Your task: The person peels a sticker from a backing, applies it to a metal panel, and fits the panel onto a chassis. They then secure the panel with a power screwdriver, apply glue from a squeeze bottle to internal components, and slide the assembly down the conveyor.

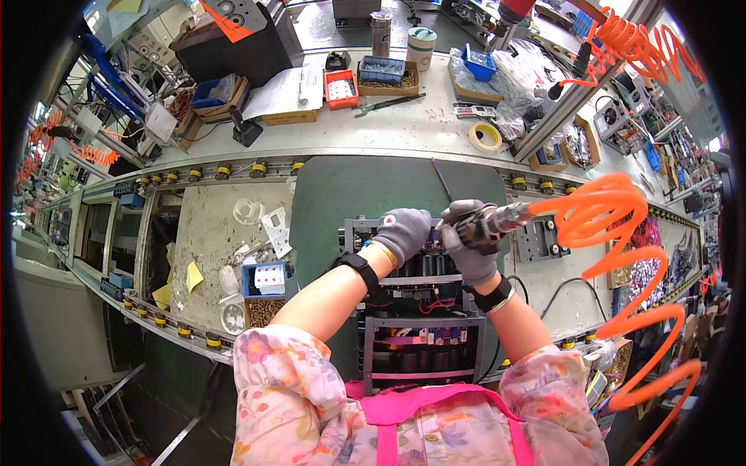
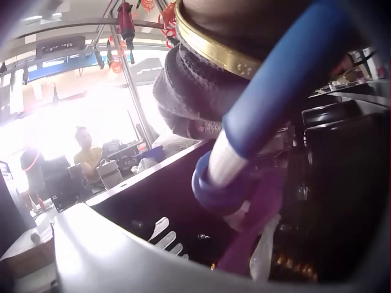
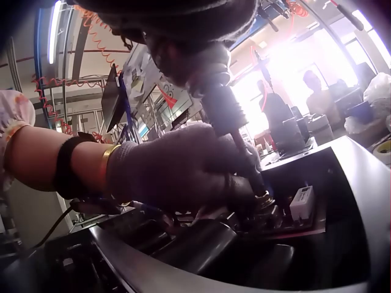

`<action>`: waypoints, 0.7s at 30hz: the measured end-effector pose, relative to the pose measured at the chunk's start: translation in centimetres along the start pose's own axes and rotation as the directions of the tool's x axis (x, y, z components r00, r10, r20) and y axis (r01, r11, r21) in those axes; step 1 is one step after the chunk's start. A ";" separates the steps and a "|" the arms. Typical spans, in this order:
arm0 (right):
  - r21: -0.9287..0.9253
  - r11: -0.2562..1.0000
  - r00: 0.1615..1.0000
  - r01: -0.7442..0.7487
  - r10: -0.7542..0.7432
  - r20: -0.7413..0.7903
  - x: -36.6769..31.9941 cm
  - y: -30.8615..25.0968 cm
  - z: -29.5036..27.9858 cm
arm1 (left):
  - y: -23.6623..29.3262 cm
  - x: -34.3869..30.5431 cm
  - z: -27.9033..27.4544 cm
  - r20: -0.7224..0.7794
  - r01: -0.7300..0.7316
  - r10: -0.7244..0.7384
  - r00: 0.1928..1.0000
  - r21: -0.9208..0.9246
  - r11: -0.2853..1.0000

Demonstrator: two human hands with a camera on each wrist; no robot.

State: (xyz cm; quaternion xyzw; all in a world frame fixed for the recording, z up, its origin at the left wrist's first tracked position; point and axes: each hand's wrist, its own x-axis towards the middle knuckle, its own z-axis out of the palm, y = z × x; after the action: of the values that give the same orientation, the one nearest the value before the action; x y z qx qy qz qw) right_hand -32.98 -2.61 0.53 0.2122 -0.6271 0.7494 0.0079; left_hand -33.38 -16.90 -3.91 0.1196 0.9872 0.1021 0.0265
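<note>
A pneumatic screwdriver (image 1: 497, 220) with an orange coiled hose is gripped by my gloved right hand (image 1: 472, 247). Its bit (image 3: 252, 168) points down into a metal-framed electronics unit (image 1: 420, 280). My gloved left hand (image 1: 404, 235) reaches into the same unit, its fingertips right beside the bit's tip in the right wrist view; I cannot tell whether they pinch anything. Close to the tip stands a small white block (image 3: 302, 203), with black cylinders (image 3: 195, 244) in front. A blue sleeve (image 2: 281, 79) crosses the left wrist view, hiding part of that hand.
A second framed unit (image 1: 423, 321) lies nearer my body. The orange hose (image 1: 598, 221) coils at the right. A blue bin of white parts (image 1: 268, 279) stands on the left, above brass-coloured hardware (image 1: 264, 312). Tape (image 1: 485, 137) and parts boxes (image 1: 342, 89) sit on the far bench.
</note>
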 end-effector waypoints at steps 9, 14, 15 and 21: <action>-0.037 0.998 0.998 0.054 -0.053 0.043 0.7 1.0 0.4 | 0.1 -0.2 0.0 -0.041 0.012 -0.014 0.999 -0.051 0.999; 0.018 0.999 0.999 -0.028 0.028 -0.014 1.5 -0.2 0.8 | -0.3 -1.1 -3.2 0.115 0.341 -0.321 0.940 -0.296 0.892; 0.011 1.000 0.999 -0.027 0.027 -0.025 1.6 -0.3 0.7 | -1.2 -1.8 -3.5 0.058 0.315 -0.337 0.940 -0.527 0.789; 0.231 0.966 0.991 -0.114 0.128 -0.046 0.8 -4.8 0.3 | -1.2 -13.1 -7.2 0.160 0.004 -0.312 0.936 -0.895 -0.447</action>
State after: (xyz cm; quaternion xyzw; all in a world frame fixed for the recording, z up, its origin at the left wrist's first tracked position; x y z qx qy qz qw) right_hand -32.31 -2.04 5.35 0.1504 -0.5484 0.8215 -0.0432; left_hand -21.50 -22.57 3.22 -0.1204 0.4464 0.8858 0.0386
